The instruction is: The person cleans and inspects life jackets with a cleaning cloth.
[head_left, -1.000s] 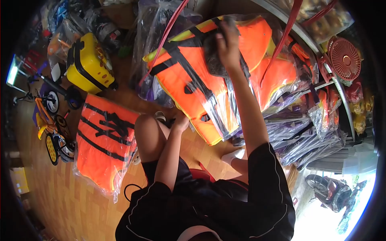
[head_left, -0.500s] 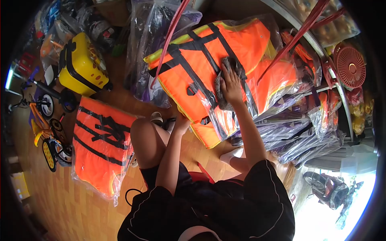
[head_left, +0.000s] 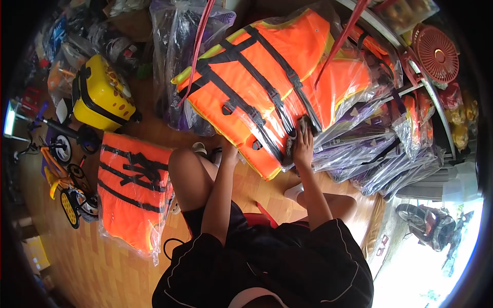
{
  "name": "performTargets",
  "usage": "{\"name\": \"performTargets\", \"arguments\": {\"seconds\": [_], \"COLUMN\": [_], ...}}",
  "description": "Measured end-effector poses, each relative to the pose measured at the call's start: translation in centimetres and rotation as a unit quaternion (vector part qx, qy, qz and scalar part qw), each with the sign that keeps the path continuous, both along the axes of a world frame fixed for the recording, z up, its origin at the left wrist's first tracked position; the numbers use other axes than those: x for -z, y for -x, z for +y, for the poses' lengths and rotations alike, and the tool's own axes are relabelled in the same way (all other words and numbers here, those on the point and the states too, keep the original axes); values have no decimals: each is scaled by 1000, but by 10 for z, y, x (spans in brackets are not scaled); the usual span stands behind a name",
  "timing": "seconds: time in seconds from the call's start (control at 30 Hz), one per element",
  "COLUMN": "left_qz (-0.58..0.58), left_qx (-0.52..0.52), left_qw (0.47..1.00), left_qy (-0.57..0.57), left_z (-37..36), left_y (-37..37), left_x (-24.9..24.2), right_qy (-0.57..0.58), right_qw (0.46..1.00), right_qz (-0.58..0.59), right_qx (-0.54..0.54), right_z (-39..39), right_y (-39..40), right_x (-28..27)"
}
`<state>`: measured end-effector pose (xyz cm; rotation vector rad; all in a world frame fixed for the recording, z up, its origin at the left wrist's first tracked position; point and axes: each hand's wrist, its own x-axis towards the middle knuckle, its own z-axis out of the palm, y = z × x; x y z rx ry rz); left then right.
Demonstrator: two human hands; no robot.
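Observation:
A large orange life vest (head_left: 272, 66) with black straps and yellow edging lies tilted in front of me, in clear plastic. My right hand (head_left: 303, 149) presses a dark grey cloth (head_left: 291, 149) on the vest's lower right part, its fingers stretched over the cloth. At the vest's lower left edge is my left hand (head_left: 229, 152); its fingers are mostly hidden behind the edge. A second orange vest (head_left: 131, 195), wrapped in plastic, lies on the wooden floor to the left of my knee.
A yellow suitcase (head_left: 102, 97) and a small orange bicycle (head_left: 64, 177) stand at the left. Plastic-wrapped purple items (head_left: 380, 143) are piled at the right, below a red fan (head_left: 435, 54). Red straps hang above the large vest. A motorcycle (head_left: 429, 226) is outside at the lower right.
My right hand and the cloth have moved down the vest toward its lower edge. My left hand still stays at the vest's left edge. The whole view has shifted slightly.

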<state>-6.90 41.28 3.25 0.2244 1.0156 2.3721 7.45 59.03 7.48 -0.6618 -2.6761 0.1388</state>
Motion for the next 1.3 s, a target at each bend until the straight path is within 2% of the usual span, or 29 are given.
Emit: {"name": "performTargets", "arguments": {"seconds": [0.1,0.13,0.17,0.2,0.23,0.27,0.33,0.37,0.4,0.47,0.5,0.53,0.57,0.6,0.63,0.67,0.7,0.73,0.8,0.87,0.93,0.97,1.0,1.07,1.13,1.17,1.2,1.27,1.3], "left_qz": [-32,-49,-71,-70,-110,-151,-154,-159,-163,-177,-168,-158,-142,-137,-121,-107,-73,-75,-62,-45,-34,-12,-13,3,24,36,49,75,76], "left_qx": [-18,-22,-7,-4,15,34,62,83,103,113,119,124,114,117,134,152,149,156,126,110,72,128,135,149,156,158,158,157,160], "left_qw": [999,998,997,997,992,984,985,984,980,977,978,979,983,983,983,982,986,984,988,991,996,984,983,989,985,980,973,952,952], "left_qy": [-21,-23,-29,-28,-61,-94,-45,2,51,27,26,25,22,24,20,17,25,28,69,65,-30,-126,-122,-27,66,113,160,251,251], "left_z": [-1,-2,-6,-10,-14,-19,-28,-33,-38,-47,-51,-56,-60,-65,-73,-79,-87,-93,-98,-98,-103,-110,-115,-112,-87,-40,-66,-64,-58], "left_y": [2,4,10,14,18,19,20,21,23,26,26,25,18,22,30,33,33,34,40,31,23,25,25,-2,-26,-16,-61,-74,-100], "left_x": [-12,-12,-8,-6,-5,-7,-15,-21,-26,-14,-14,-17,-35,-30,-18,-18,-17,-12,-2,-12,-13,1,16,46,71,73,95,119,53], "right_qy": [134,134,287,428,500,499,772,753,752,678,627,657,707,745,730,694,712,708,719,690,660,665,668,731,750,745,763,783,765], "right_qw": [968,968,893,776,680,678,408,430,427,486,564,528,479,424,552,664,613,593,557,552,541,506,471,401,364,359,336,367,352], "right_qz": [194,197,315,419,486,488,468,485,489,551,528,516,518,512,395,265,328,363,405,459,509,534,558,540,550,558,550,495,534], "right_qx": [80,83,144,198,226,230,137,110,109,30,-101,-154,-50,55,72,90,102,121,96,98,108,126,144,115,56,64,43,84,75], "right_z": [-9,-7,-5,-4,0,-3,-7,-14,-15,-19,-22,-28,-43,-57,-36,-30,-34,-40,-44,-59,-74,-82,-88,-80,-88,-96,-97,-104,-109], "right_y": [-18,-19,-21,-23,-24,-23,-20,-15,-8,1,-1,-1,0,0,-11,-17,-22,-24,-33,-41,-47,-51,-56,-65,-65,-63,-61,-57,-43], "right_x": [19,22,25,29,31,18,-18,-32,-44,-70,-87,-103,-127,-143,-109,-109,-104,-100,-92,-100,-100,-99,-96,-52,-68,-89,-85,-89,-83]}}
